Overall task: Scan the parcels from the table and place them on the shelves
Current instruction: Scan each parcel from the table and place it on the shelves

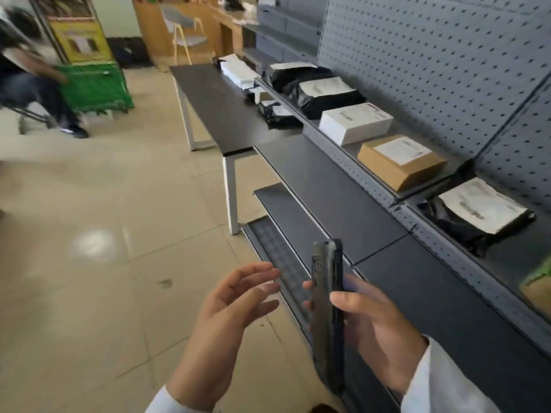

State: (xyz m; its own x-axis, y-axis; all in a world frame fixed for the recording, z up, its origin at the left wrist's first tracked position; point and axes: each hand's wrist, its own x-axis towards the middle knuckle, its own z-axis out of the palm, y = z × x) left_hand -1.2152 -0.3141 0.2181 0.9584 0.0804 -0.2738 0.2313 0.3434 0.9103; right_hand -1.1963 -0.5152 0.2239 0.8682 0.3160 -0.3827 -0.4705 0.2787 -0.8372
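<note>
Black table [217,105]: white parcel [238,70], black bags; upper shelf [351,150]: two black bags, white box [354,122], brown box [401,160], black bag [474,216]

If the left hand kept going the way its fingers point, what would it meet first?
Probably the scanner that the right hand holds upright: the left hand's open fingers point at it across a small gap, though depth is unclear.

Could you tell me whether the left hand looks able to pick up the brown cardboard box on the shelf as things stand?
Probably not without stepping closer: the left hand is open and holds nothing, but the brown cardboard box sits well ahead on the shelf. Nothing blocks the way.
</note>
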